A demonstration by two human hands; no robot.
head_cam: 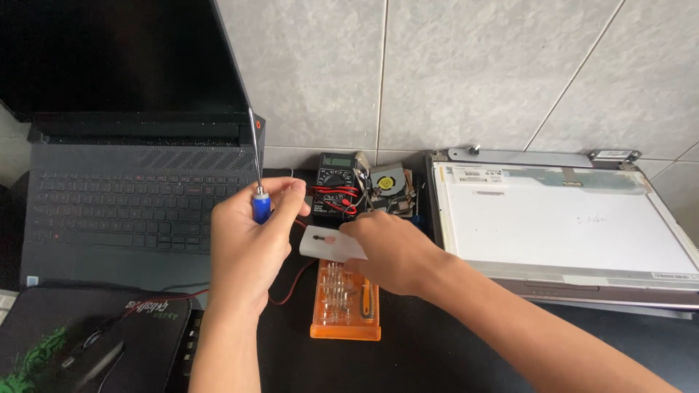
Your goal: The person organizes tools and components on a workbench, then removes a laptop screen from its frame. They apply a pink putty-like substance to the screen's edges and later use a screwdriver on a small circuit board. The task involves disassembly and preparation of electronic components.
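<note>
My left hand [247,236] is closed around a screwdriver [258,182] with a blue handle, its metal shaft pointing up in front of the laptop. My right hand [389,247] holds a small white flat part [324,244] with a dark hole, just above an orange bit-set case [346,302] that lies open on the black desk. Both hands hover close together over the case.
An open black laptop [116,211] stands at the left. A black multimeter [335,185] with red leads and a small fan [389,182] sit by the tiled wall. A bare laptop screen panel [568,218] lies at the right. A mouse [91,353] rests on a pad [156,320] at bottom left.
</note>
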